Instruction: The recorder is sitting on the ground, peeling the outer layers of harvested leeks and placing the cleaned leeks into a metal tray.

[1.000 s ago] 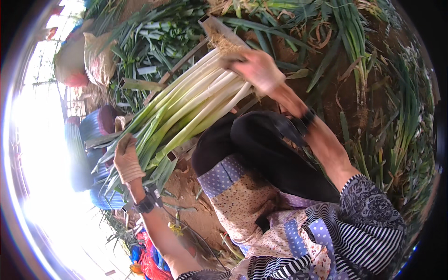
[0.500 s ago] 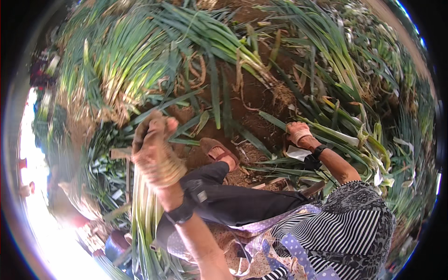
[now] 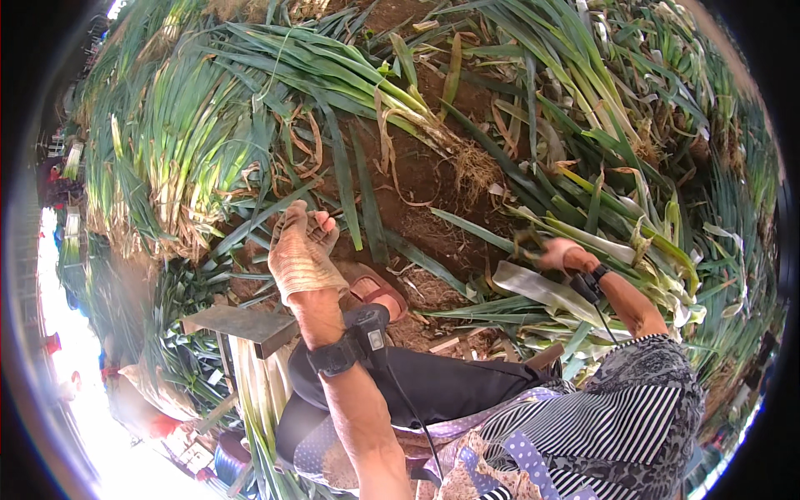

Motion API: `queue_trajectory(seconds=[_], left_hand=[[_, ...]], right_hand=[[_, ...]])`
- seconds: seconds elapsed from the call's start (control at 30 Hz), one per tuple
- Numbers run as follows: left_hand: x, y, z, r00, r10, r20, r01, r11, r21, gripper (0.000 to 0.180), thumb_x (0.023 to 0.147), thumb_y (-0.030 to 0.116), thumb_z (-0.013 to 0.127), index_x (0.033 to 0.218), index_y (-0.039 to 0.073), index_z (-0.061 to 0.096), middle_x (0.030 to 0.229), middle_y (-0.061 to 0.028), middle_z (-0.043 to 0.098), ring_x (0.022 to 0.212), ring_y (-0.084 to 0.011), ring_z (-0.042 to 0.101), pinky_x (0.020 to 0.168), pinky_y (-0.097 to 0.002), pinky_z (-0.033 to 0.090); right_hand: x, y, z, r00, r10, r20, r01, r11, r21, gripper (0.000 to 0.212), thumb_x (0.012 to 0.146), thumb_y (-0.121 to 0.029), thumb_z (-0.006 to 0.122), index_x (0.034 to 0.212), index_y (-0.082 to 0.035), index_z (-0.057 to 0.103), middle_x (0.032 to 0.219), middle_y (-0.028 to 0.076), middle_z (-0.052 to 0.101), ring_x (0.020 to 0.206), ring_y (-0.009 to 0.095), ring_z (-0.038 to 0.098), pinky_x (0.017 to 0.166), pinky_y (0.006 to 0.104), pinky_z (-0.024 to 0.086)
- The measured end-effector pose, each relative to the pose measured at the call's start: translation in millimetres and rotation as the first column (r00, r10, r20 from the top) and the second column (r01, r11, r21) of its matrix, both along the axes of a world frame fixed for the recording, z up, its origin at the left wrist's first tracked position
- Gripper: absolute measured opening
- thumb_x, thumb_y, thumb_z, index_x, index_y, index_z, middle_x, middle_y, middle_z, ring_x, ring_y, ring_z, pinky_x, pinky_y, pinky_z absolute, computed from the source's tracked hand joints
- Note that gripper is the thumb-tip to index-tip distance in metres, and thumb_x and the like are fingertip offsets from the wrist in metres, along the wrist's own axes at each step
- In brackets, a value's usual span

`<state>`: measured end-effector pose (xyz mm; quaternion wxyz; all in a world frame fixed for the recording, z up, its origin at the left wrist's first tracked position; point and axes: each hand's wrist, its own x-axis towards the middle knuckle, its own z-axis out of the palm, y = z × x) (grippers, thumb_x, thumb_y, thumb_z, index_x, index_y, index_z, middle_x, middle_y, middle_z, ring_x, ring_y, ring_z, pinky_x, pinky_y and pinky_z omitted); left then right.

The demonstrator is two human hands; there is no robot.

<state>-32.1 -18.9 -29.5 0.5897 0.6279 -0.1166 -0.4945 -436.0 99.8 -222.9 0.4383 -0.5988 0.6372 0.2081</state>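
My left hand [image 3: 304, 254], in a worn knitted glove with bare fingertips, is raised over the soil. Its fingers are loosely bent and apart, with nothing visible between them. Just below and left of it is a metal-topped stand [image 3: 242, 323], with pale leek stalks [image 3: 265, 375] beside and under it. My right hand [image 3: 562, 255], also gloved, is low at the right by a heap of stripped leek leaves [image 3: 621, 250]. Its fingers are smeared by motion, so any grip is unclear. A broad pale leek leaf [image 3: 533, 287] lies just below that hand.
A large pile of leeks [image 3: 179, 150] stands at the far left. A leek bundle with roots [image 3: 392, 100] lies across the soil ahead, and more leeks [image 3: 583, 75] are at the far right. My sandalled foot [image 3: 375, 296] is between my hands.
My left hand has moved slightly right, and the stand's metal top shows more fully. My right hand has shifted right and down; the pale leaf below it shows more. The whole view has shifted.
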Motion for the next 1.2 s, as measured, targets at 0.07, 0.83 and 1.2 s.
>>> queue_trajectory(seconds=[0.07, 0.83, 1.2], left_hand=[[-7, 1, 6, 0.993, -0.102, -0.061, 0.097, 0.993, -0.068, 0.019, 0.087, 0.018, 0.062, 0.099, 0.003, 0.060, 0.076, -0.0081, 0.061, 0.067, -0.0180, 0.060, 0.065, -0.0315, 0.052], [-27, -5, 6, 0.981, -0.182, -0.066, 0.182, 0.983, -0.005, 0.014, 0.088, 0.013, 0.062, 0.095, 0.001, 0.063, 0.075, -0.0088, 0.063, 0.063, -0.0175, 0.061, 0.059, -0.0286, 0.053], [-22, -4, 6, 0.969, -0.204, -0.138, 0.204, 0.979, -0.016, 0.018, 0.088, 0.018, 0.061, 0.095, 0.001, 0.060, 0.073, -0.0091, 0.060, 0.063, -0.0194, 0.059, 0.060, -0.0305, 0.051]], right_hand=[[12, -36, -33, 0.985, -0.170, -0.009, 0.164, 0.960, -0.226, 0.037, 0.079, -0.037, 0.058, 0.100, -0.007, 0.064, 0.100, 0.016, 0.063, 0.092, 0.033, 0.060, 0.079, 0.0408, 0.048], [206, -221, -103, 0.935, -0.252, 0.249, 0.289, 0.950, -0.122, 0.049, 0.075, -0.043, 0.066, 0.076, 0.005, 0.059, 0.062, 0.011, 0.053, 0.055, 0.022, 0.050, 0.054, 0.0408, 0.043], [225, -215, -36, 0.889, -0.350, 0.294, 0.403, 0.905, -0.140, 0.046, 0.065, -0.034, 0.068, 0.091, 0.004, 0.065, 0.075, 0.016, 0.065, 0.067, 0.022, 0.060, 0.060, 0.0368, 0.046]])
